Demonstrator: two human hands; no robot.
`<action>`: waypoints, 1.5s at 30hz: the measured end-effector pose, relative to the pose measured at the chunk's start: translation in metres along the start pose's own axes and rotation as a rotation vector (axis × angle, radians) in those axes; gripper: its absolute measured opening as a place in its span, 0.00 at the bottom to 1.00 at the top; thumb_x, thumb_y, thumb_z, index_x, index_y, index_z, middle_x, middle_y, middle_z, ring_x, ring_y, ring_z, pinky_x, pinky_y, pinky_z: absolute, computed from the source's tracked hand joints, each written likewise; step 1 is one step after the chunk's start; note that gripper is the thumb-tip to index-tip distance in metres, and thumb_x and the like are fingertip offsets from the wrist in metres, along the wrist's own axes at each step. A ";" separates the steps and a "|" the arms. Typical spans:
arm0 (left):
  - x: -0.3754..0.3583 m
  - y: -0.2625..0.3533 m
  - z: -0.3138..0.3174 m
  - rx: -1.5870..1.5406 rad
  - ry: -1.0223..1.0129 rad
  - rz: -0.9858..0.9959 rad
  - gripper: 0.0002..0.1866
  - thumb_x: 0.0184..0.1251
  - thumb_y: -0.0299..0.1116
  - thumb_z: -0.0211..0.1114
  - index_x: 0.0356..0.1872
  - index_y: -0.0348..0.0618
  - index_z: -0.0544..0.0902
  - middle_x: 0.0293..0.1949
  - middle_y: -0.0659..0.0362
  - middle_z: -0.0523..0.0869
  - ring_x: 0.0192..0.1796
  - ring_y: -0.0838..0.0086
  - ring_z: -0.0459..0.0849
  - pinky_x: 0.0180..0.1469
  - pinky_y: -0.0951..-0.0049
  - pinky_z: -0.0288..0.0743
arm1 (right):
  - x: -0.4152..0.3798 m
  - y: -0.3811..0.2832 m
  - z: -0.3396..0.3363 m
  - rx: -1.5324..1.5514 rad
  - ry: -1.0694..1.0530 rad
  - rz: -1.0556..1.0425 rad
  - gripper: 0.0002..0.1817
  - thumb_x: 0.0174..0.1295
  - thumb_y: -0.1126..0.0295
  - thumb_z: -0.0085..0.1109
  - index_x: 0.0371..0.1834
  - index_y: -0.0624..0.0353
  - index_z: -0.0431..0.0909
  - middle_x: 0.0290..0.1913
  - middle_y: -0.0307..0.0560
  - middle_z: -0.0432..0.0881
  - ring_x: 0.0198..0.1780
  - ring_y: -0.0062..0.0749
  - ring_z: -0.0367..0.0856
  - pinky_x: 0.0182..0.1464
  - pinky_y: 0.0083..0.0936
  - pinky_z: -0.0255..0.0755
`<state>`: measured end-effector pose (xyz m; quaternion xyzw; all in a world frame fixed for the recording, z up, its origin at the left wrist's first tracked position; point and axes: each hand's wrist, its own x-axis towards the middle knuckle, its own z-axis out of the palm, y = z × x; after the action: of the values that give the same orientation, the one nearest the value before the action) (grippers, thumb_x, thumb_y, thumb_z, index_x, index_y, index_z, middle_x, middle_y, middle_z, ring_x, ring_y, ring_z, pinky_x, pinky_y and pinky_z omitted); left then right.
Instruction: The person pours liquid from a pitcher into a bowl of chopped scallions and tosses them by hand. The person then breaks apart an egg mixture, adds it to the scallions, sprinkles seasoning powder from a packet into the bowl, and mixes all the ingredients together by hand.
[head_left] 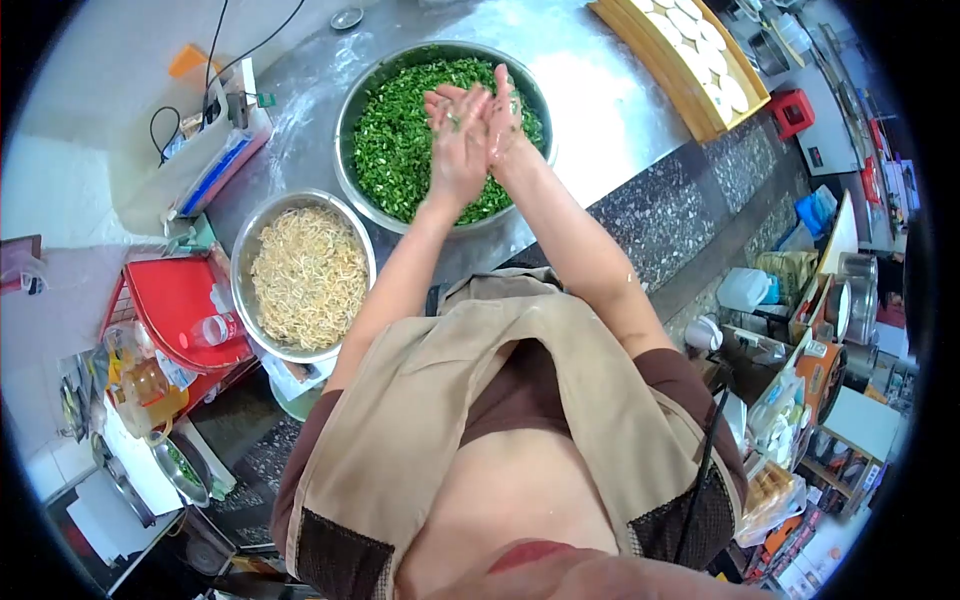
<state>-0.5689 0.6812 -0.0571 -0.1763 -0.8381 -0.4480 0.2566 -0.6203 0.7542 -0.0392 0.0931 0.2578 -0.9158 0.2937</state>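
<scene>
Your left hand (pixel 455 140) and right hand (pixel 503 120) press palm to palm, holding nothing, above the large round steel bowl of chopped greens (pixel 395 150) at upper centre, seemingly rubbing off clinging bits; next, dip back in to mix.

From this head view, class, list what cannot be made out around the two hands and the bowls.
- Palms of the left hand and right hand: pressed together, so anything between them is hidden.
- Bowl of chopped greens: its middle is covered by the hands.
- Bowl of pale shreds: too small to identify the food.
- Tray of dough pieces: cut off by the top edge.
</scene>
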 end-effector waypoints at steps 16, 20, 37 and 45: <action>0.003 -0.083 -0.041 -1.622 -0.116 -0.960 0.21 0.64 0.45 0.44 0.50 0.40 0.69 0.46 0.51 0.75 0.53 0.59 0.70 0.55 0.59 0.63 | 0.020 0.007 -0.004 -1.713 -0.099 -0.189 0.21 0.61 0.60 0.38 0.56 0.54 0.63 0.60 0.55 0.61 0.62 0.43 0.57 0.63 0.37 0.50; 0.015 -0.031 -0.100 -0.305 -0.270 -0.656 0.10 0.54 0.26 0.59 0.39 0.39 0.73 0.33 0.62 0.75 0.33 0.82 0.72 0.35 0.81 0.67 | -0.001 -0.039 0.033 -1.674 -0.103 -0.800 0.09 0.42 0.69 0.54 0.27 0.61 0.71 0.27 0.55 0.72 0.36 0.43 0.72 0.40 0.34 0.67; 0.095 0.045 0.097 0.118 0.132 -0.810 0.28 0.56 0.30 0.58 0.59 0.46 0.62 0.55 0.53 0.67 0.55 0.69 0.67 0.52 0.74 0.63 | -0.113 -0.344 -0.213 -1.083 -0.217 -0.492 0.12 0.47 0.69 0.59 0.35 0.62 0.76 0.32 0.46 0.80 0.34 0.28 0.77 0.37 0.23 0.72; 0.290 0.182 0.393 -0.337 0.098 -0.430 0.16 0.60 0.29 0.54 0.50 0.38 0.71 0.47 0.57 0.75 0.50 0.74 0.72 0.52 0.74 0.65 | -0.226 -0.552 -0.339 -0.061 -0.002 -0.316 0.11 0.57 0.68 0.52 0.37 0.65 0.72 0.33 0.45 0.76 0.34 0.27 0.76 0.37 0.21 0.73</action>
<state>-0.8145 1.1285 0.0502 -0.0126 -0.7567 -0.6331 0.1627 -0.7545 1.4268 -0.0238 0.0415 0.2966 -0.9424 0.1487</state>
